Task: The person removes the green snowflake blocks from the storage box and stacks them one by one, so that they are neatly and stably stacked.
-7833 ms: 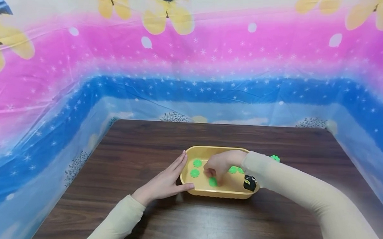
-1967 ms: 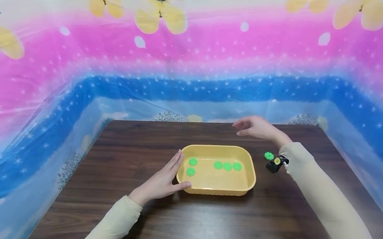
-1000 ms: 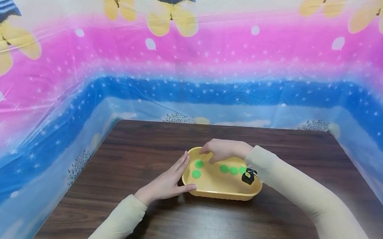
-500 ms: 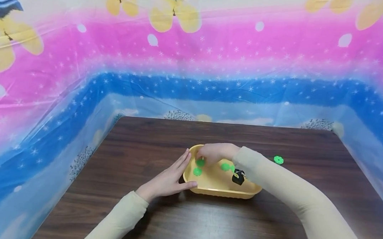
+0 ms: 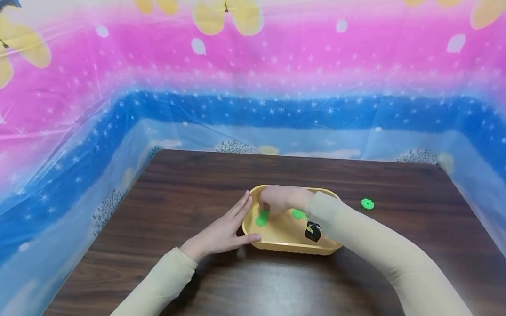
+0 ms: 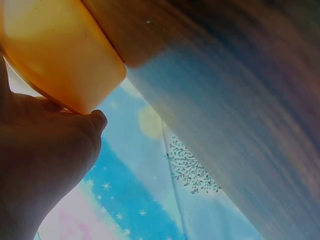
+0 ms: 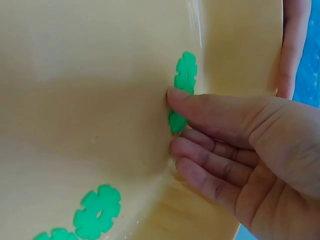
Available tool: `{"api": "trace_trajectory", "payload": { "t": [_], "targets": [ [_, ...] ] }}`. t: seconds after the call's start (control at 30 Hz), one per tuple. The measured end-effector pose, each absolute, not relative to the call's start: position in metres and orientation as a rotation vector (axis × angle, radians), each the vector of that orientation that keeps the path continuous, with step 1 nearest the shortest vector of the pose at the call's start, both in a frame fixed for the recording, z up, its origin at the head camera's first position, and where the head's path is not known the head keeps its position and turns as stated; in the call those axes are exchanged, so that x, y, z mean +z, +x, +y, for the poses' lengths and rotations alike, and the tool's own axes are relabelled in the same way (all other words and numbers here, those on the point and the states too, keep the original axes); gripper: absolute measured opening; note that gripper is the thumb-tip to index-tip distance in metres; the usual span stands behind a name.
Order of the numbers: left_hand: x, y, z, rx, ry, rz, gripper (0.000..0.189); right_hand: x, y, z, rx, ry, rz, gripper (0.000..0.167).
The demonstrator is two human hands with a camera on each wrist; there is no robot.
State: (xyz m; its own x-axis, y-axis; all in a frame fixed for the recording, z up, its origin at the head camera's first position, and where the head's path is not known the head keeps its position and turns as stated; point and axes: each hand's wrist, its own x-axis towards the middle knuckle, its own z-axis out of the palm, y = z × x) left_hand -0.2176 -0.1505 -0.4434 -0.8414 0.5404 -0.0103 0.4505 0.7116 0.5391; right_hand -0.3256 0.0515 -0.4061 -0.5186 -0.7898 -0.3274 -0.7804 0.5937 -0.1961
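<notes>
My left hand (image 5: pixel 224 230) holds the left end of the yellow plastic tray (image 5: pixel 295 248), fingers straight along the end wall and thumb on the front rim. In the left wrist view the tray's outer wall (image 6: pixel 65 55) shows beside that hand. My right hand (image 5: pixel 282 199) reaches down inside the tray's left end. Its thumb and index finger pinch a green notched plastic disc (image 7: pixel 176 122) against the row there, and another green disc (image 7: pixel 187 65) extends past the thumb. Farther along the tray floor lies a flower-shaped green disc (image 7: pixel 98 214), with part of one more beside it.
A loose green disc (image 5: pixel 367 204) lies on the dark wooden table (image 5: pixel 193 174), to the right of the tray. A small black device (image 5: pixel 313 231) hangs at the right wrist, over the tray. Printed cloth (image 5: pixel 259 111) surrounds the table's back and sides.
From behind the tray, my right hand has come into its left end and down to the discs there. A disc seen lying in the tray is now between its fingertips. My left hand stays.
</notes>
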Motion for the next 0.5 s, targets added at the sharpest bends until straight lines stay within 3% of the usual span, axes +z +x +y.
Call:
{"api": "trace_trajectory", "payload": {
  "t": [0.17, 0.37, 0.5],
  "targets": [
    [-0.443, -0.219, -0.15, 0.797, 0.793, 2.744, 0.104, -0.409, -0.332, 0.055, -0.022, -1.334, 2.392, 0.019],
    [-0.443, -0.22, -0.149, 0.796, 0.794, 2.74, 0.104, -0.415, -0.335, 0.061, -0.064, -1.375, 2.4, 0.009],
    [-0.443, -0.218, -0.149, 0.788, 0.787, 2.747, 0.104, -0.415, -0.332, 0.064, -0.123, -1.426, 2.411, 0.018]
  ]
}}
